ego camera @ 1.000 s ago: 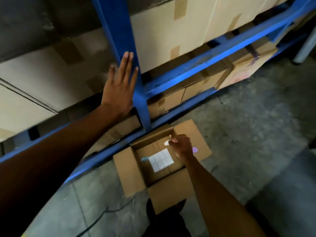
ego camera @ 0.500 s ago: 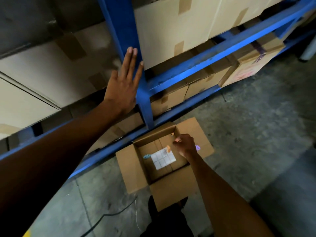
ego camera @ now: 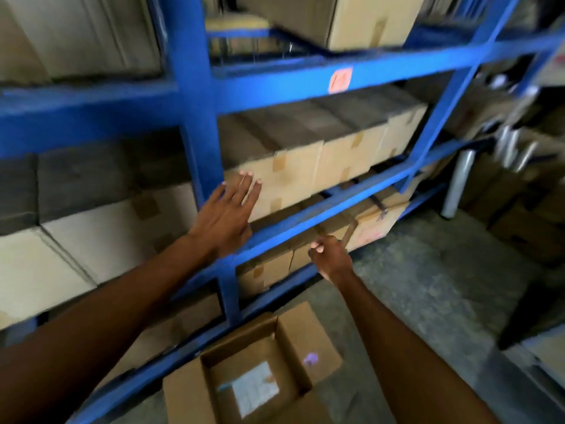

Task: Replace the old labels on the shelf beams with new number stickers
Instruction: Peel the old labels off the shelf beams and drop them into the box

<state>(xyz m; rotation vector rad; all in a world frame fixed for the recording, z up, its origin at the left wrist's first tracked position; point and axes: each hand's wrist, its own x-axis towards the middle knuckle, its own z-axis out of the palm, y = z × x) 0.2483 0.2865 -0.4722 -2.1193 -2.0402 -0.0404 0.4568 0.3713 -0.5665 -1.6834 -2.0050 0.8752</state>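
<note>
Bright blue painted metal shelf frame (ego camera: 195,123), uprights and beams alike. Small pale orange-pink label (ego camera: 340,80) with a faint red mark on the upper blue beam. Plain tan cardboard cartons (ego camera: 305,175) on the shelves, darker brown tape patches on their faces. One lower tan carton (ego camera: 377,223) with faint reddish print. Open brown cardboard box (ego camera: 189,396) on mottled grey concrete floor (ego camera: 428,286), pale white-blue sheet of squares (ego camera: 255,390) inside, small purple patch (ego camera: 311,358) on one flap.
</note>
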